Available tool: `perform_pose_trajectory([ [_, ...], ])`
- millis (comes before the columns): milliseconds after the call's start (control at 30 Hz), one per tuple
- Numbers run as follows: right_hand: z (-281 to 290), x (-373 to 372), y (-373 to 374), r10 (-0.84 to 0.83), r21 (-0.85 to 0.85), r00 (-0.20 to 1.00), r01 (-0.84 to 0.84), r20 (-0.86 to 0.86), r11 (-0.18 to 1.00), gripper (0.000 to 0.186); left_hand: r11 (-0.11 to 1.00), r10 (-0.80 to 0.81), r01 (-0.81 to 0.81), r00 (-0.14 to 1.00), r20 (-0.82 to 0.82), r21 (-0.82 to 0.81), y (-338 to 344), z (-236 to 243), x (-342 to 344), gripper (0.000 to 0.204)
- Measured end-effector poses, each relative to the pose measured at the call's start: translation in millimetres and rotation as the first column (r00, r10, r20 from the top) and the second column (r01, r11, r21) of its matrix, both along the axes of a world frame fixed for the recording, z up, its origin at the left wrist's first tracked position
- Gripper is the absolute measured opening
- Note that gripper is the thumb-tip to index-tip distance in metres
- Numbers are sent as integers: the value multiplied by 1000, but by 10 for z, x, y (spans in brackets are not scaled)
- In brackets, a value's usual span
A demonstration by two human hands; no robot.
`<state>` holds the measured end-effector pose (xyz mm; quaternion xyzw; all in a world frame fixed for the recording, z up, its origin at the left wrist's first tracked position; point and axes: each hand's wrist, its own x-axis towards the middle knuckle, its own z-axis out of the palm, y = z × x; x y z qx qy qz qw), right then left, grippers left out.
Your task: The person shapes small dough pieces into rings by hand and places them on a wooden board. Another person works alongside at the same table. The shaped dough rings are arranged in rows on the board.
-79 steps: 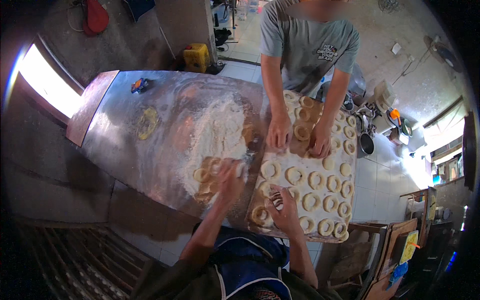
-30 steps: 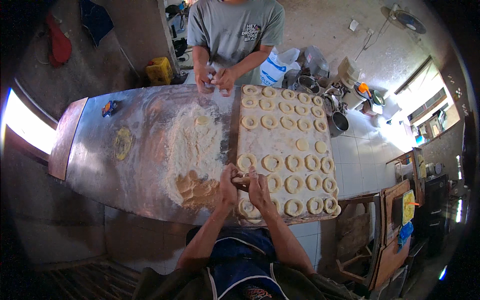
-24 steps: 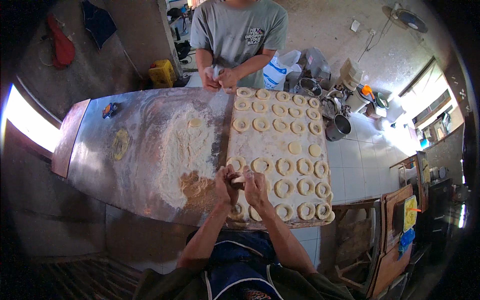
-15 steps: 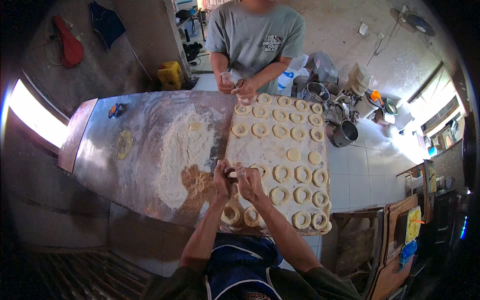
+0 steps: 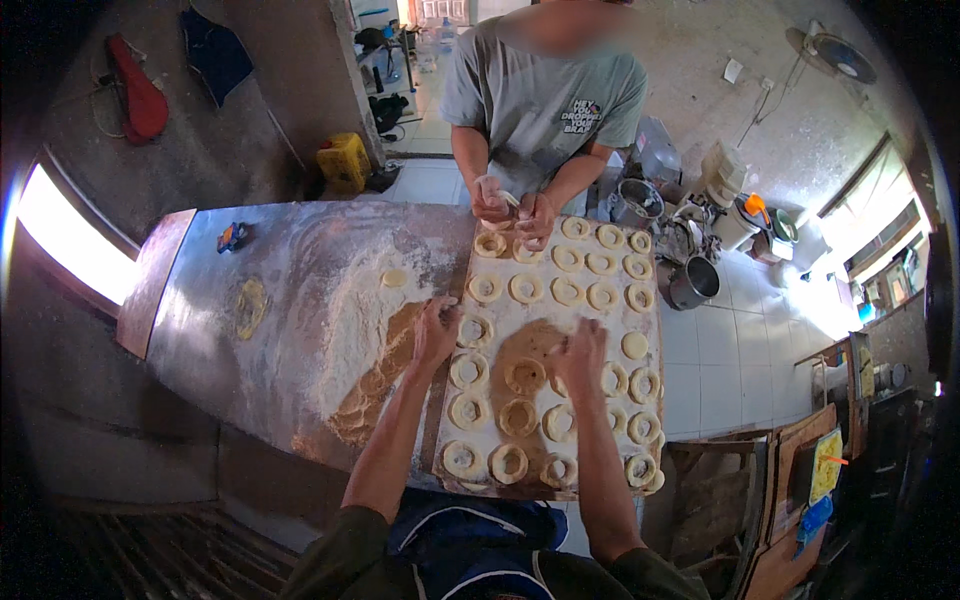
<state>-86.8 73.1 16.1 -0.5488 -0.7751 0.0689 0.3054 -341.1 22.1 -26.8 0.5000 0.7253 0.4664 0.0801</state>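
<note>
Rows of pale dough rings (image 5: pixel 469 370) lie on a floured board (image 5: pixel 505 336). My left hand (image 5: pixel 437 330) hovers by the board's left edge, fingers loosely bent and apart, nothing visible in them. Close to its fingertips is a dough ring (image 5: pixel 473 331). My right hand (image 5: pixel 583 355) reaches over the middle of the board, its fingers smeared by motion and pointing down; whatever lies beneath them is hidden. To its right a flat round dough disc (image 5: pixel 634 345) without a hole rests on the board. The shadow of my right arm darkens several rings nearby.
Across the board a co-worker's hands (image 5: pixel 515 212) hold pale dough. Loose flour (image 5: pixel 370 300) covers the table on the left, with another dough disc (image 5: pixel 394 278) on it. A small blue object (image 5: pixel 232 237) sits at the far left. Metal pots (image 5: pixel 693 283) stand beyond the right side.
My hands were together around a dough ring; they have parted, the left staying at the board's edge, the right moving rightward. A ring now lies by my left hand. One disc is now out of sight.
</note>
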Motion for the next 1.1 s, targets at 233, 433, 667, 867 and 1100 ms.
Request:
perform_pose_trajectory([
  [233,-263,537,439,20,-183,977,20,213,983,29,981,-183,185,982,37,-53,17,-44,-80,27],
  [433,50,444,30,66,-421,954,-190,-291,887,30,994,-45,27,986,161,108,-948,251,-541,23],
  [667,-51,-2050,-1312,553,-438,788,-613,-272,658,23,924,368,-381,909,194,32,-2305,-28,-1524,12],
  [867,-472,-2879,-1506,559,-306,826,-515,70,800,20,960,263,-280,924,277,22,-2534,27,-1595,16],
  [1100,-127,-2595,-1678,158,-608,766,-601,-623,520,29,999,-22,51,664,747,-16,-2324,83,-1270,29],
])
